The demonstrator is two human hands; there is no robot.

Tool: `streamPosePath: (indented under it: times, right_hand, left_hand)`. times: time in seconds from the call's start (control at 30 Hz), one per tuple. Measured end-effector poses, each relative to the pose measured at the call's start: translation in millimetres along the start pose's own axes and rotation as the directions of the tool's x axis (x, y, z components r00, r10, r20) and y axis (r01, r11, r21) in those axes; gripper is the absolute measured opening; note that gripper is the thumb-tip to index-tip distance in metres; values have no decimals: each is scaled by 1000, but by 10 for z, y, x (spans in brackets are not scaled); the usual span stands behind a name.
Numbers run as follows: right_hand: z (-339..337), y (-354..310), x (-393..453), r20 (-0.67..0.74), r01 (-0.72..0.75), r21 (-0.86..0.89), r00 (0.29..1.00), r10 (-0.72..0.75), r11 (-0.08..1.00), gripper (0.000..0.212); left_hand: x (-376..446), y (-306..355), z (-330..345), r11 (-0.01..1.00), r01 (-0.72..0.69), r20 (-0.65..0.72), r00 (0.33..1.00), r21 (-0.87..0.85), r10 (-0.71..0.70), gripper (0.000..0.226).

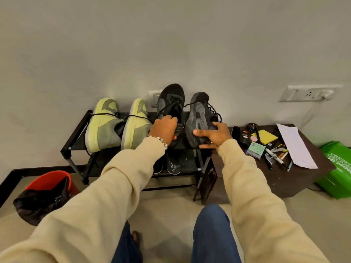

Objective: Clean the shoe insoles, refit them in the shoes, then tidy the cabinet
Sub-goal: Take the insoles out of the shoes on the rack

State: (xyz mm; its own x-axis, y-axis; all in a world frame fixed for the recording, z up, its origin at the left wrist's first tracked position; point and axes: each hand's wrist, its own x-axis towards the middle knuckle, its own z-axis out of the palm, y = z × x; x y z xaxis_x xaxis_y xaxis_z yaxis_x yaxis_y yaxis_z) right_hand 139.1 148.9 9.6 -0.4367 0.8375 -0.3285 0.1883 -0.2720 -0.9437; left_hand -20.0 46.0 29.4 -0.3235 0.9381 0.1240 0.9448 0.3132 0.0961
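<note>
two dark grey shoes are propped toe-up against the wall on the top shelf of a black shoe rack (76,141). the left grey shoe (171,103) is gripped at its opening by the left hand (164,128), whose fingers are curled over the collar. the right grey shoe (199,118) is held at its heel end by the right hand (212,136), with the thumb laid across the side and the fingers wrapped behind. two yellow-green sneakers (106,126) are leaned on the same shelf to the left, laces trailing. on the lower shelf, what appear to be insoles (173,165) are laid flat, though the shade makes this hard to confirm. a red bin (50,182) lined with a black bag is set on the floor at left. a low dark table (281,179) just beside the rack is strewn with sticky notes (265,137), pens and a paper sheet (296,147); a green bag (336,171) is stood beyond it.
</note>
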Motion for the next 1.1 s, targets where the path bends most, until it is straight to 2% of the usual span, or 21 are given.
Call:
streamPosePath:
  times: [0.1, 0.2, 0.3, 0.37, 0.47, 0.67, 0.87, 1.1]
  right_hand:
    - [-237, 10, -299, -146, 83, -142, 984, -104, 986, 88]
    - [-637, 183, -721, -267, 138, -381, 930, -252, 914, 83]
    - [-1056, 541, -1233, -355, 30, -593, 887, -295, 804, 79]
    - [-1316, 839, -1627, -407, -59, -634, 873, -268, 771, 69]
    - [-1661, 1324, -2151, -525, -176, -570, 829, -191, 803, 59]
    - [-2097, 2431, -2856, -750, -373, -382, 660, -47, 846, 46]
    - [-2330, 3510, -3170, -834, -566, -172, 519, 187, 806, 41]
    - [-2326, 4534, -3187, -795, -720, 112, 348, 496, 685, 37]
  left_hand:
    - [-188, 178, -90, 982, -21, -98, 995, -185, 3, 34]
    - [-484, 472, -49, 945, -88, -146, 988, -315, 44, 30]
    - [-791, 835, 205, 904, -155, -118, 986, -400, 117, 29]
    - [-1003, 1181, 422, 873, -191, -105, 981, -449, 161, 30]
    - [-1269, 1798, 729, 835, -238, -55, 969, -496, 243, 23]
    - [-1681, 2785, 1336, 778, -367, 102, 872, -510, 478, 23]
    - [-2066, 3500, 2033, 756, -453, 373, 674, -473, 638, 35]
    - [-2503, 3995, 2977, 733, -558, 618, 433, -388, 656, 29]
